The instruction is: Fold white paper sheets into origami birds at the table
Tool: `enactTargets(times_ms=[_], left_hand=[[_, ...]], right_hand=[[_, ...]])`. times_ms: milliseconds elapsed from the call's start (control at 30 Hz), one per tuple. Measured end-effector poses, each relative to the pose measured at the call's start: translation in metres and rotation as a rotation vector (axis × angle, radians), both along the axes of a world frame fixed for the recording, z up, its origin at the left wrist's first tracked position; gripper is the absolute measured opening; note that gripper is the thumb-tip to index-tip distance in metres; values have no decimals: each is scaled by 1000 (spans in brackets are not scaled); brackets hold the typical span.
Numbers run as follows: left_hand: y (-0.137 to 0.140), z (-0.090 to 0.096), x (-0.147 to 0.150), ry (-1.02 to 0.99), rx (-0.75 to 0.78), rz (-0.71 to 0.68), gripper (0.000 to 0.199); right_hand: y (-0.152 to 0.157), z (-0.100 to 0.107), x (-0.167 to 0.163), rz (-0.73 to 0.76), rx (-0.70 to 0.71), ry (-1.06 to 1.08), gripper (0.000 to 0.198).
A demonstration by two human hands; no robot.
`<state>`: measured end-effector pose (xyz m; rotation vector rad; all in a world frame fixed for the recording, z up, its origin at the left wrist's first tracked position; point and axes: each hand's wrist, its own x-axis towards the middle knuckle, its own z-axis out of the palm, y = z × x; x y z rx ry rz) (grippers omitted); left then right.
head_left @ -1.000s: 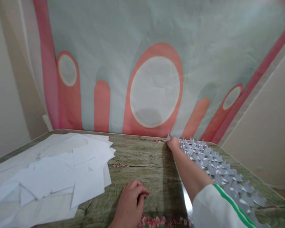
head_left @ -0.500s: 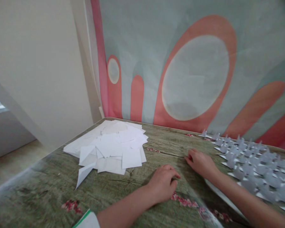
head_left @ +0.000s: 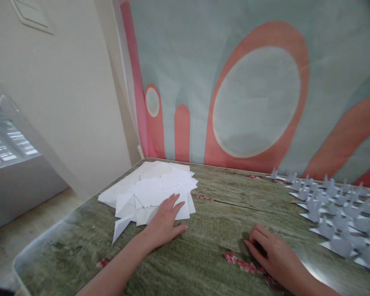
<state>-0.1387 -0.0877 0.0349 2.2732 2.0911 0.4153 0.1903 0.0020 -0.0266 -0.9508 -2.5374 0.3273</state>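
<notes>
My left hand (head_left: 165,224) reaches over the near right edge of a pile of white paper sheets (head_left: 169,181), its fingers spread and nothing gripped. Whether the fingertips touch the paper I cannot tell. One folded sheet (head_left: 121,227) sticks out at the pile's near left corner. My right hand (head_left: 269,248) rests low near the wood-patterned table (head_left: 216,230), loosely curled, with a gap between thumb and fingers and nothing seen in it. To its right stand rows of folded white paper figures (head_left: 336,205) with upright points.
A wall covering (head_left: 197,61) with orange shapes rises behind the table's back edge. Pink flower prints (head_left: 243,263) mark the tabletop. At the left are a pale panel (head_left: 74,82), the floor (head_left: 49,209) and a window (head_left: 9,139).
My left hand has moved left onto the paper pile and spread its fingers. My right hand has come nearer and lower. The view has shifted slightly.
</notes>
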Motion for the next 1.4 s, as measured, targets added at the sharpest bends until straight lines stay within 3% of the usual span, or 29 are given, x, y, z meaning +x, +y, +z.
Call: enactTargets(times_ms=[100, 267, 467, 600, 700, 1000, 1067, 1200, 1300, 1400], left_hand=[[3, -10, -11, 57, -5, 68, 67], [6, -18, -17, 80, -22, 45, 47], [0, -8, -17, 27, -42, -80, 33], [-6, -2, -19, 121, -10, -159, 47], [-7, -1, -17, 171, -38, -116, 56], [0, -4, -14, 170, 10, -19, 34], [-1, -2, -6, 107, 89, -23, 31], [-6, 9, 36, -102, 312, -197, 26], [-7, 16, 77, -169, 297, -453, 26], [-1, 13, 108, -207, 248, -592, 24]], right_hand=[[0, 0, 1, 9, -23, 28, 18], [0, 0, 3, 17, -37, 46, 18], [-1, 0, 3, 30, -49, 61, 17], [-3, 3, 3, 27, -69, 35, 17], [-3, 5, 3, 37, -80, 20, 18], [-4, 5, 3, 36, -88, 0, 19], [-4, 6, 4, 44, -94, 2, 20], [-6, 10, 5, 77, -29, 93, 9], [-9, 15, 6, 102, 120, 206, 44], [-10, 22, 10, 244, 225, 244, 38]])
